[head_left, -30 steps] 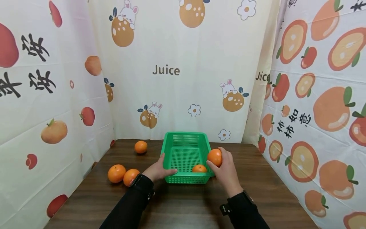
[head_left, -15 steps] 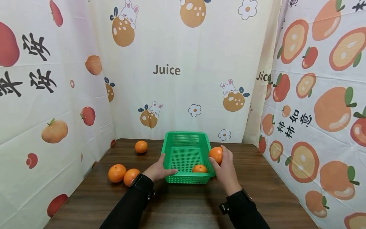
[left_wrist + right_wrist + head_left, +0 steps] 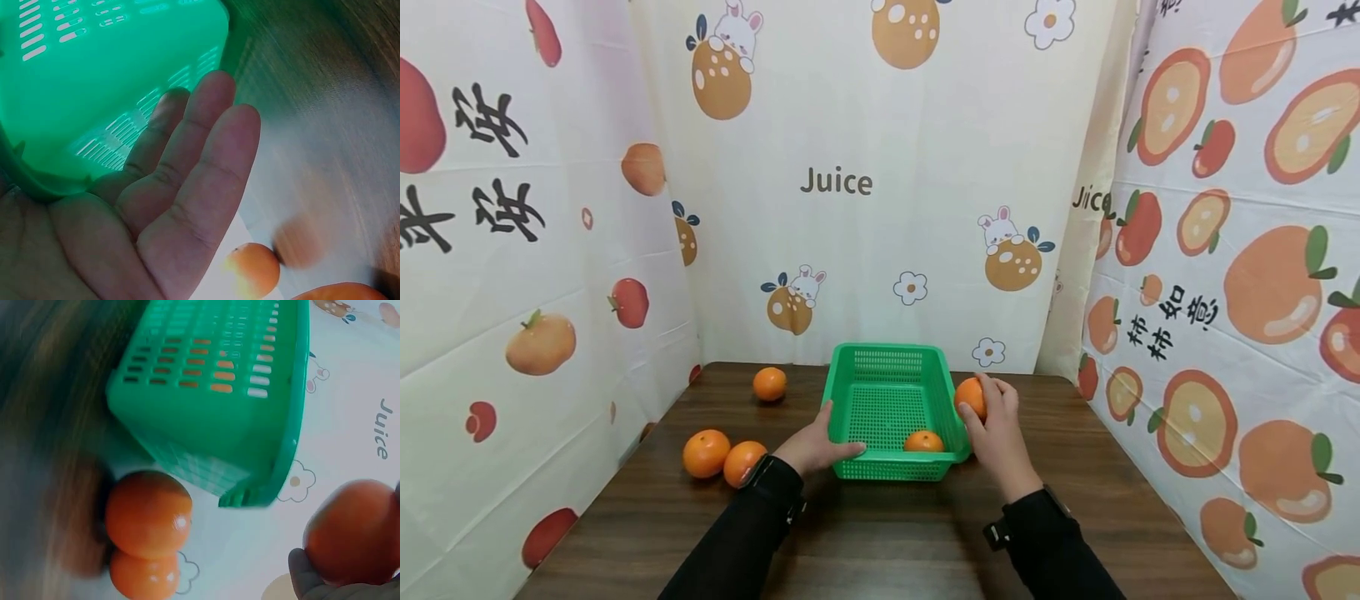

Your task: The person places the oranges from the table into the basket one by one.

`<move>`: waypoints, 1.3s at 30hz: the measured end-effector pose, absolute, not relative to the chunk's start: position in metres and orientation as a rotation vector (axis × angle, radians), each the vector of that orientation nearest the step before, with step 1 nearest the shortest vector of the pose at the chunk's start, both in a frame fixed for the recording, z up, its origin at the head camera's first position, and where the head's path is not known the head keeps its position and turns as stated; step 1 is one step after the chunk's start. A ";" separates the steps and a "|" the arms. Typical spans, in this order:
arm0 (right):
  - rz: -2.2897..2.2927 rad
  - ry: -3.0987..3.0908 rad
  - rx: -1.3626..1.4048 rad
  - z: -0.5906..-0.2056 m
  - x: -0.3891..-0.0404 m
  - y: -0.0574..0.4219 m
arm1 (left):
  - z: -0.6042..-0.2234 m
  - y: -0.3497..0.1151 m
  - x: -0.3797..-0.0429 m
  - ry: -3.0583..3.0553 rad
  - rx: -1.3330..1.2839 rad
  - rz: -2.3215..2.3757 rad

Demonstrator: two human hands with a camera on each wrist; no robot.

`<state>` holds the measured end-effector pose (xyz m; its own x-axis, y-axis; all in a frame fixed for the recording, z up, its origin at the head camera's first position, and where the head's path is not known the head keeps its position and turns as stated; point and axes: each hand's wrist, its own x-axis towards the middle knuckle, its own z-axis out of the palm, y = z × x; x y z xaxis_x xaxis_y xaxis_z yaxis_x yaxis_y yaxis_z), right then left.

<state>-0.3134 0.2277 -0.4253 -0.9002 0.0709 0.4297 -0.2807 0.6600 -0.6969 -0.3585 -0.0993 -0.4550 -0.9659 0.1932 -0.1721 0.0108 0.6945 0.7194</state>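
In the head view a green plastic basket [image 3: 887, 467] stands on the table with one orange [image 3: 923, 442] inside near its front wall. My left hand [image 3: 815, 445] rests at the basket's left front corner, thumb over the rim; in the left wrist view its other fingers [image 3: 215, 162] lie straight along the outside wall. My right hand [image 3: 1000, 429] holds another orange [image 3: 970, 398] at the basket's right side, thumb on the near side and fingers over the top.
Two oranges [image 3: 706, 454] [image 3: 744, 463] sit left of the left hand, and one orange [image 3: 770, 384] lies farther back. The right wrist view shows two oranges [image 3: 149, 515] [image 3: 145, 575] beside the basket, hidden in the head view. Printed cloths [image 3: 887, 225] surround the dark wooden table [image 3: 880, 542].
My right hand has moved slightly right and away from me with the held orange. My left hand stays at the basket's corner, and the other oranges have not moved.
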 end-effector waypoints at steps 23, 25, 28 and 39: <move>0.751 -2.543 0.374 -0.403 -0.333 0.250 | -0.451 -0.099 -0.357 2.684 0.166 1.109; 0.742 -2.559 0.381 -0.402 -0.334 0.249 | -0.451 -0.099 -0.356 2.683 0.164 1.111; 0.719 -2.578 0.406 -0.402 -0.337 0.249 | -0.450 -0.099 -0.355 2.674 0.165 1.118; 0.615 -2.599 0.532 -0.406 -0.349 0.244 | -0.450 -0.099 -0.357 2.669 0.167 1.121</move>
<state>-0.3490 0.2443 -0.4059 -0.8408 -0.2654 0.4718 -0.4486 0.8294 -0.3329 -0.3568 -0.0993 -0.4503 -0.9643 0.1973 -0.1768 0.0119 0.6989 0.7151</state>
